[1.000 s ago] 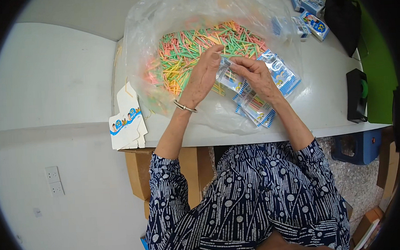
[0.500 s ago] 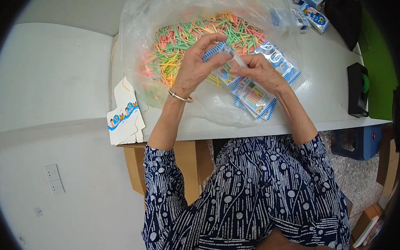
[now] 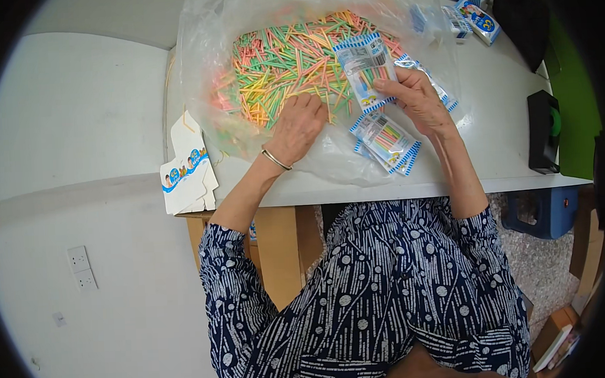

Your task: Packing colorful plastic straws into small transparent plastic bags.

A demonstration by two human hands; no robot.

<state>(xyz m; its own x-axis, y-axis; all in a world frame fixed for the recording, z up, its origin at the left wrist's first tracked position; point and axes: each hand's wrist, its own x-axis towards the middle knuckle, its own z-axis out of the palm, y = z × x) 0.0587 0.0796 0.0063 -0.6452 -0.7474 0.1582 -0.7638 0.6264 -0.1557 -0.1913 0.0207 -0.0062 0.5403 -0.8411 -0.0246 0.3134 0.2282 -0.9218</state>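
Overhead, the right hand pinches a small striped packet upright, mouth toward the coloured sticks heaped on the clear plastic bag; the left hand curls closed on the heap's edge, apparently gathering sticks. Filled packets lie stacked beside.

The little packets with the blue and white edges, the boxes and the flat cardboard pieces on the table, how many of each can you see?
Packet held up in the right hand: 1
Packets lying on the table: about 3, stacked, exact count unclear
Small boxes at the far corner: 3
Flat folded cartons at the left edge: about 2
Total: about 9
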